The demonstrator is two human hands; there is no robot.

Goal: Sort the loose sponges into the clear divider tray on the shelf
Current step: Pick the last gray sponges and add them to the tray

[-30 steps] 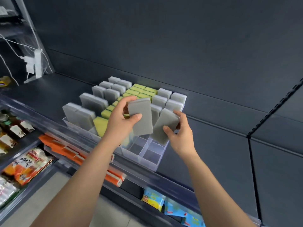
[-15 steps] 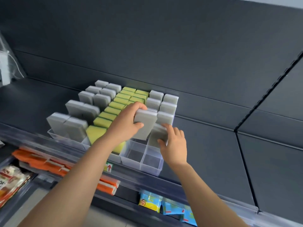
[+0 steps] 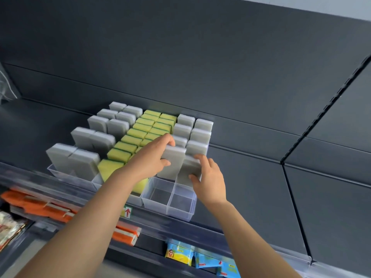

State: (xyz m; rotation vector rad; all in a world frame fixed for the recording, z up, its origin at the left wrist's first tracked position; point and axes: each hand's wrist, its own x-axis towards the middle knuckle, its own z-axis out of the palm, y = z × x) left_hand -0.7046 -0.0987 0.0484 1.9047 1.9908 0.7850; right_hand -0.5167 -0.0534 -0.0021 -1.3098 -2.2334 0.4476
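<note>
Head view shows the tray (image 3: 181, 212) at the shelf's (image 3: 251, 177) front edge nearly full: grey sponges (image 3: 84, 137) stand in the left lanes, yellow ones (image 3: 140, 135) in the middle, more grey in the right lanes toward the back. My left hand (image 3: 149, 157) pinches a grey sponge (image 3: 172, 161) upright over the second lane from the right; my right hand (image 3: 210, 177) grips another (image 3: 189, 169), partly lowered into the rightmost lane. I judge both are nearly seated. Two front cells at the tray's right corner are bare, so a few sponges may be left; I see no loose ones on the shelf.
</note>
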